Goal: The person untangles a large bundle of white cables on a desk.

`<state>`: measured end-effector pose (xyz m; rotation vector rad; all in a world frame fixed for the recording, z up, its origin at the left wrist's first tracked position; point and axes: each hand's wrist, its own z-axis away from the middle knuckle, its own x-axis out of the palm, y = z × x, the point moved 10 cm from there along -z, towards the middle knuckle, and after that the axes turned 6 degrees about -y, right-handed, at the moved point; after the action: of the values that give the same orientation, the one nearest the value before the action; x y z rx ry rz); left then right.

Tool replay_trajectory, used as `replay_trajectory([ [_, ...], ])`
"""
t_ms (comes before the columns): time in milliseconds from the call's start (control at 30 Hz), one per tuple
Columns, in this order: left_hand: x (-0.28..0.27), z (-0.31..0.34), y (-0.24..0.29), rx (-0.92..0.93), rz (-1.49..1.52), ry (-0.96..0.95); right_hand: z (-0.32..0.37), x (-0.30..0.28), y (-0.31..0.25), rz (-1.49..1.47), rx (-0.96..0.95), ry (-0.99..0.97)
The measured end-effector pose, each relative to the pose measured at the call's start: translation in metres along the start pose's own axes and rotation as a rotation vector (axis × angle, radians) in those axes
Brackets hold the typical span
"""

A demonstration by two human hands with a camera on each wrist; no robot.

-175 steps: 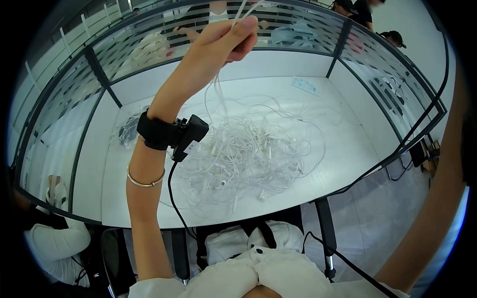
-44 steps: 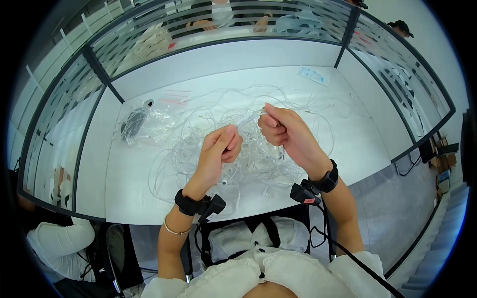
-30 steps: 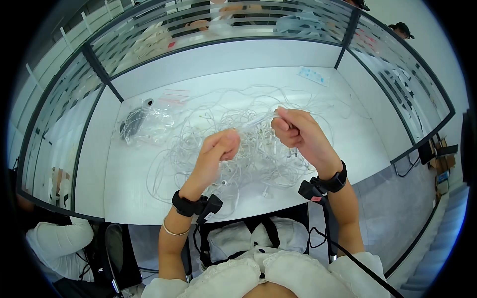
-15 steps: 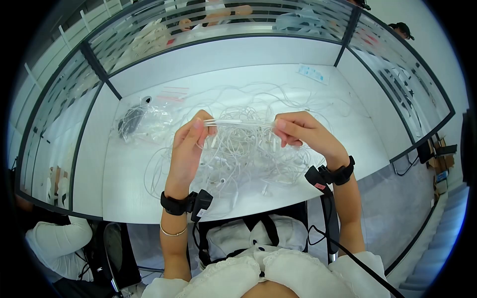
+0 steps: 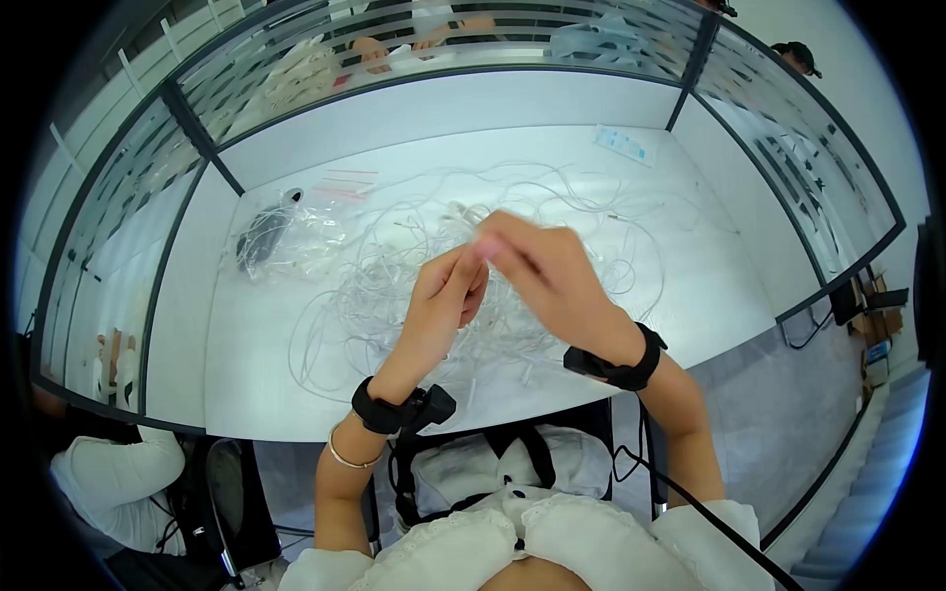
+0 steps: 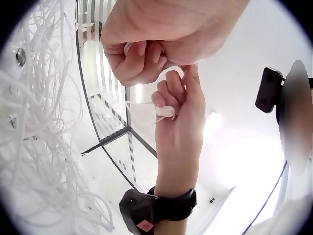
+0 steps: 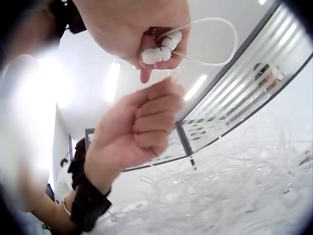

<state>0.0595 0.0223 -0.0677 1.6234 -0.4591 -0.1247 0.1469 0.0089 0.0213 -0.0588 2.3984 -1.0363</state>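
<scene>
In the head view my left hand [image 5: 434, 305] and right hand [image 5: 562, 286] meet over a tangled heap of white earphones [image 5: 370, 305]. The right hand curls round white earphones; two earbuds [image 7: 161, 53] stick out of its fist, and a loop of their cable [image 7: 235, 41] hangs beside them in the right wrist view. One earbud [image 6: 165, 111] also shows against the right palm in the left wrist view. My left hand has its fingers curled, with thumb and forefinger pinching the earphones' cable close to the right fingertips. Most of what lies inside both fists is hidden.
A clear plastic bag [image 5: 315, 236] with a dark item [image 5: 261, 244] lies at the left of the white desk [image 5: 246, 374]. A blue-and-white packet [image 5: 623, 145] is at the back right. Low partitions with glass tops [image 5: 443, 108] enclose the desk; people sit beyond.
From one raised hand holding cables, both hands came down to the heap. They stretched a cable bundle between them half a second ago; now they are together, the right hand swung left.
</scene>
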Motion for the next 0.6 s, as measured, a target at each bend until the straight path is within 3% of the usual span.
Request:
replay_trajectory([
  [233,0.009,0.007,0.001,-0.022,-0.082,-0.069,0.011,0.009,-0.024,0.538,-0.274,-0.065],
  [467,0.021,0.007,0.004,0.018,0.14,-0.338,0.023,0.016,-0.026,0.828,-0.313,-0.109],
  [600,0.009,0.001,-0.003,-0.036,0.152,-0.187,0.028,0.028,-0.021,0.949,-0.359,-0.145],
])
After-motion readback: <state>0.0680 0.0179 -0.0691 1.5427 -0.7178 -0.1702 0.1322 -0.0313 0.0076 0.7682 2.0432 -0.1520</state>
